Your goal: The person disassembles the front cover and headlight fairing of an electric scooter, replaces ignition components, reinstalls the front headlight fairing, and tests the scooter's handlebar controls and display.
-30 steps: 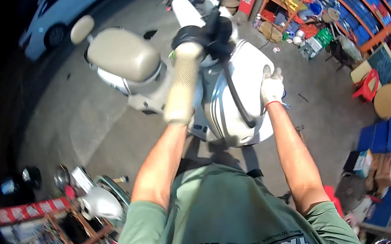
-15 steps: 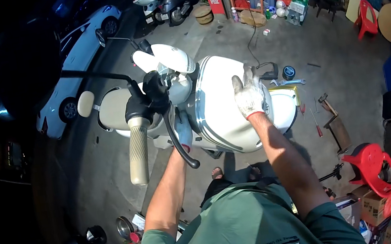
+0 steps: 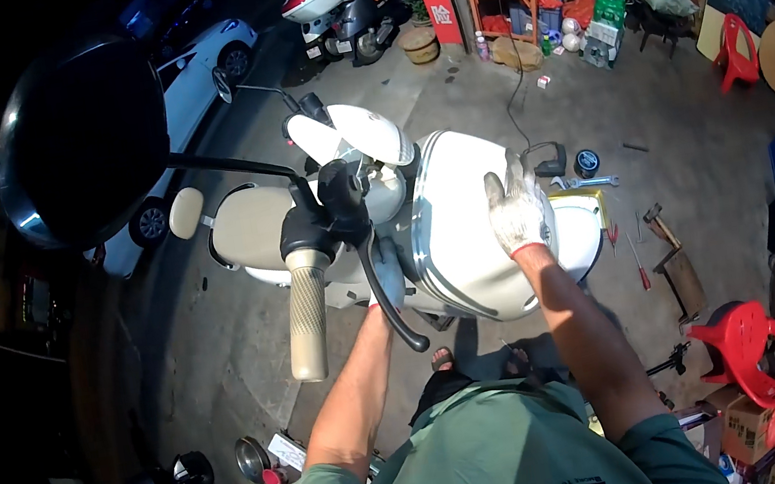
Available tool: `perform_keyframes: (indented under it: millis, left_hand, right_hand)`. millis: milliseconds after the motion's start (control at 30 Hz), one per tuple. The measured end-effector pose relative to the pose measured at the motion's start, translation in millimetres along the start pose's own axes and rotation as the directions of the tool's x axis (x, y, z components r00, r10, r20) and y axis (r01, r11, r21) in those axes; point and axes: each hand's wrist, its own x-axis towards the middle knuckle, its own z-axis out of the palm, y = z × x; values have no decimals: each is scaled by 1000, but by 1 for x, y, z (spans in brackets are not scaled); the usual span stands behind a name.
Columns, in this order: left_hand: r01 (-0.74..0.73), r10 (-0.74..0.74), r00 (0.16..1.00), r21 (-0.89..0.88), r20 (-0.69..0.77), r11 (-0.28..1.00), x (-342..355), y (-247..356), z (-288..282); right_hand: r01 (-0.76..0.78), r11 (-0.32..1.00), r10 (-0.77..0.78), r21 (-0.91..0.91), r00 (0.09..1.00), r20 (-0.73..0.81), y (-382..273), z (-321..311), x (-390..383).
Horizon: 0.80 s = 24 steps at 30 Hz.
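Note:
A white scooter stands before me, its rounded front panel [image 3: 460,221] lit brightly. My right hand [image 3: 518,207], in a whitish work glove, lies on the outer face of that panel with fingers stretched out. Behind the brake lever [image 3: 382,288] is my left hand [image 3: 389,272], also gloved, at the panel's inner side. Its fingers are largely hidden by the lever and the panel. The ribbed beige handlebar grip [image 3: 309,319] and a dark round mirror [image 3: 82,142] stand nearest to me on the left. Further left is the beige seat [image 3: 255,224].
On the floor right of the scooter lie a wrench [image 3: 584,182], a screwdriver [image 3: 641,269], a hammer [image 3: 657,224] and a round dark tin [image 3: 586,162]. A red plastic stool [image 3: 723,342] stands at lower right. Parked scooters [image 3: 345,23] and a white car [image 3: 186,102] are behind.
The whole view has shifted, so the scooter and both arms appear a little lower and further right. Both hands keep nearly the same places on the scooter.

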Motion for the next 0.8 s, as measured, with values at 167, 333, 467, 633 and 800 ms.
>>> perform_keyframes:
  millis: [167, 333, 467, 633, 800]
  left_hand:
    - [47, -45, 996, -24, 71, 999, -3, 7, -3]
    - [-323, 411, 912, 617, -2, 718, -37, 49, -1]
    - [-723, 725, 668, 382, 170, 576, -65, 99, 34]
    - [-549, 517, 824, 555, 232, 625, -30, 133, 79]
    - [-376, 348, 921, 632, 175, 677, 5, 149, 95]
  right_hand:
    - [142, 988, -144, -56, 989, -33, 7, 10, 4]
    - [298, 951, -288, -88, 951, 110, -4, 4, 34]
    - [267, 958, -244, -104, 951, 192, -12, 2, 58]
    - [288, 955, -276, -63, 949, 155, -1, 16, 63]
    - [133, 986, -138, 96, 989, 48, 9, 21, 55]
